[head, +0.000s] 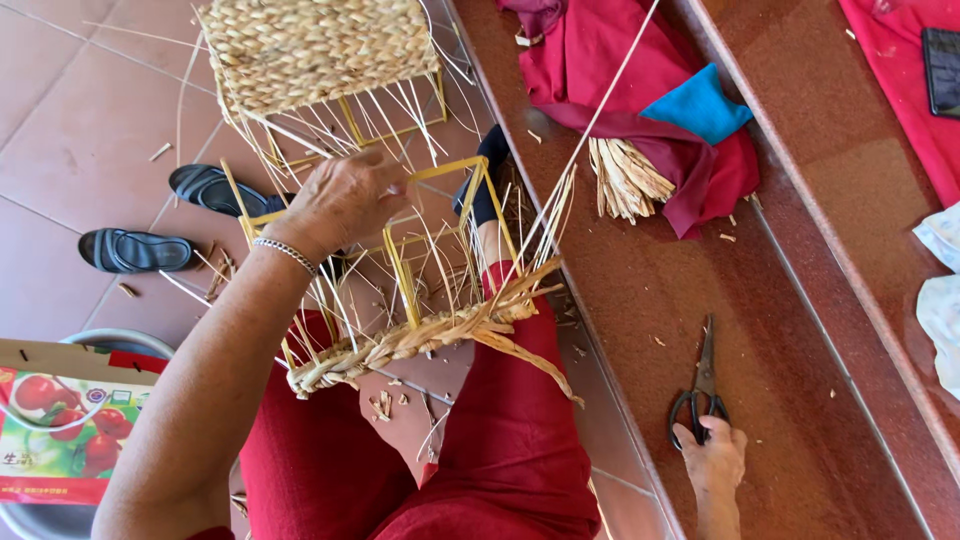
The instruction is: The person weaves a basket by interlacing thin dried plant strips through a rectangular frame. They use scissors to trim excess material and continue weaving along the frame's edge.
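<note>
My left hand (340, 200), with a bead bracelet on the wrist, rests on top of a yellow wire frame (405, 270) held over my lap. Thin straw strands stick out of the frame, and a braided straw band (400, 345) runs along its near edge. My right hand (712, 455) reaches to the red step beside me, its fingers on the handles of black scissors (700, 385) lying there. A finished woven straw panel (320, 45) on a similar frame stands on the floor beyond.
A pair of black sandals (135, 250) lies on the tiled floor at left. A cardboard box with tomato pictures (60, 430) sits over a metal basin. On the step lie a straw bundle (625, 175), dark red cloth (620, 70) and a blue cloth (698, 105).
</note>
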Demonstrator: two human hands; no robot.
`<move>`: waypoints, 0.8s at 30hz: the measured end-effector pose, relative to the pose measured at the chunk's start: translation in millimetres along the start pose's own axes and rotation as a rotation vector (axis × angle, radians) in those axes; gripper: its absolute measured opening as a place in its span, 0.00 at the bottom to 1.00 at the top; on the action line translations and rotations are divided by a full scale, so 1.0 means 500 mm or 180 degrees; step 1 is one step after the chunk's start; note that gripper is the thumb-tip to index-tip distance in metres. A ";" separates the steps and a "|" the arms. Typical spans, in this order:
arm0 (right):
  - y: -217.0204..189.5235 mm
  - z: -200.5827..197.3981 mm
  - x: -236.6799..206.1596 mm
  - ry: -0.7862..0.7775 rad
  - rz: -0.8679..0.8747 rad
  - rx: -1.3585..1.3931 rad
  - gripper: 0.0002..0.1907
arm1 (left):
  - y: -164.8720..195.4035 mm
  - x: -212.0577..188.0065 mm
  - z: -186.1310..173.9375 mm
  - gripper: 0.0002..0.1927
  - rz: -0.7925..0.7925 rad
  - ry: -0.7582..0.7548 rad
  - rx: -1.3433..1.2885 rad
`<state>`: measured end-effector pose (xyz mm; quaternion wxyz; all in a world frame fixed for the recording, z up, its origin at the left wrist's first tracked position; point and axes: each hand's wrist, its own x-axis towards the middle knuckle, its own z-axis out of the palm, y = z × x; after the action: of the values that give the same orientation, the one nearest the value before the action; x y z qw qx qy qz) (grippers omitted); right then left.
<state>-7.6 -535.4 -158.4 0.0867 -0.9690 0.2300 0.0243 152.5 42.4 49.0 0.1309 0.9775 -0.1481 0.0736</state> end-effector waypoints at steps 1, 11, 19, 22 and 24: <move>-0.005 -0.005 0.001 0.0016 0.0024 0.0002 0.29 | -0.001 -0.002 -0.004 0.07 -0.0003 -0.0001 -0.0064; -0.039 -0.050 0.094 -0.1027 0.0508 -0.0083 0.32 | 0.018 -0.039 -0.015 0.07 -0.0298 -0.0467 -0.0400; -0.008 -0.079 0.133 -0.2308 0.0426 0.4598 0.19 | 0.029 -0.036 -0.001 0.10 -0.0369 -0.0704 -0.0288; -0.012 -0.096 0.135 -0.1590 -0.1088 0.4569 0.36 | 0.028 -0.030 0.002 0.11 -0.0230 -0.0487 -0.0237; -0.062 -0.123 0.157 -0.3460 -0.2670 0.5429 0.43 | 0.032 -0.023 0.006 0.11 -0.0268 -0.0505 -0.0291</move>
<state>77.2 -553.8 -99.7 0.8205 -0.4516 -0.2459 0.2499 137.3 30.1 47.8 0.1662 0.9786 -0.1200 -0.0164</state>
